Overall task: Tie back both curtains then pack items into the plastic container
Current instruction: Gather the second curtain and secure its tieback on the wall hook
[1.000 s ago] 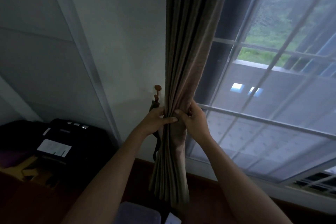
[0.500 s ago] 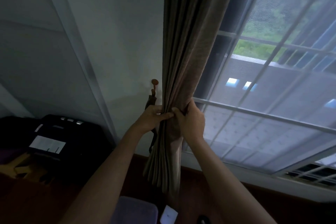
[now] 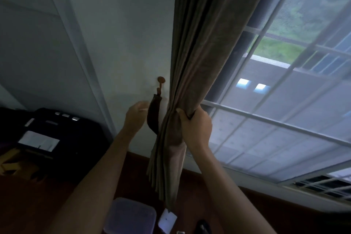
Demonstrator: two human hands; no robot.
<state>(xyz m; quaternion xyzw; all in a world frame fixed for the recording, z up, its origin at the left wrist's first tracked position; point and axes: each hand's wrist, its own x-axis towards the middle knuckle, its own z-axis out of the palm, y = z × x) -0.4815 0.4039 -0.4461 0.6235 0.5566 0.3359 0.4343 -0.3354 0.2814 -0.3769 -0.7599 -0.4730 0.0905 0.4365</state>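
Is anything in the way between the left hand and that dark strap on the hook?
No, nothing visible. The left hand is right beside the strap hanging from the hook. The right hand grips the bunched curtain on the strap's other side.

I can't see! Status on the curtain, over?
Right hand grips bunched curtain. Left hand at tieback, grip blurred. Tieback hangs on hook, curtain untied.
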